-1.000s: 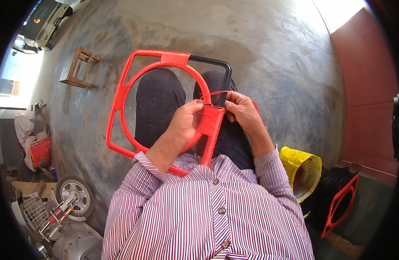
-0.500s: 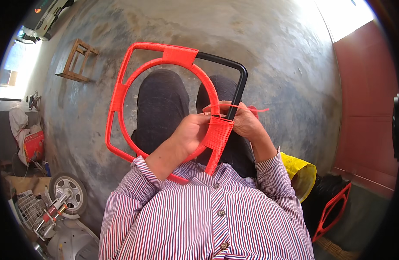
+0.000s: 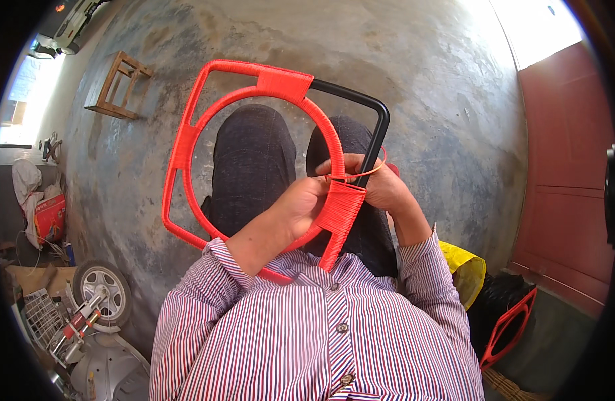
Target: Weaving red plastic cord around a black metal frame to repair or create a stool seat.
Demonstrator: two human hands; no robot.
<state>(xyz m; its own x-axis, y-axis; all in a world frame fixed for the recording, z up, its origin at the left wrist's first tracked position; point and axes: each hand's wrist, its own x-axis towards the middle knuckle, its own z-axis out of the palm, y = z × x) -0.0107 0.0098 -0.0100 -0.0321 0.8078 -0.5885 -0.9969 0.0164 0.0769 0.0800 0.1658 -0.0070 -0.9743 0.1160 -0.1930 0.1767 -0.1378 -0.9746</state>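
A squarish metal frame with an inner ring [image 3: 280, 85] rests against my lap, mostly wrapped in red cord. Its upper right corner is bare black tube [image 3: 351, 93]. My left hand [image 3: 300, 207] reaches through the ring and is closed on its right side, beside a broad wrapped band [image 3: 343, 206]. My right hand [image 3: 384, 186] is partly behind the black tube, fingers bent toward the ring just above that band. A loose red strand [image 3: 385, 158] runs from the ring across the tube and curves up at the right hand, whose fingertips are partly hidden.
A small wooden stool [image 3: 113, 87] lies on the concrete floor at far left. A wheeled vehicle [image 3: 101, 294] stands at lower left. To my right are a yellow bag [image 3: 464, 271], another red frame [image 3: 504, 334] against black plastic, and a red door [image 3: 564, 180].
The strand's free end pointed out right past the tube; now the strand bends into a loop over my right hand. The frame has shifted slightly right.
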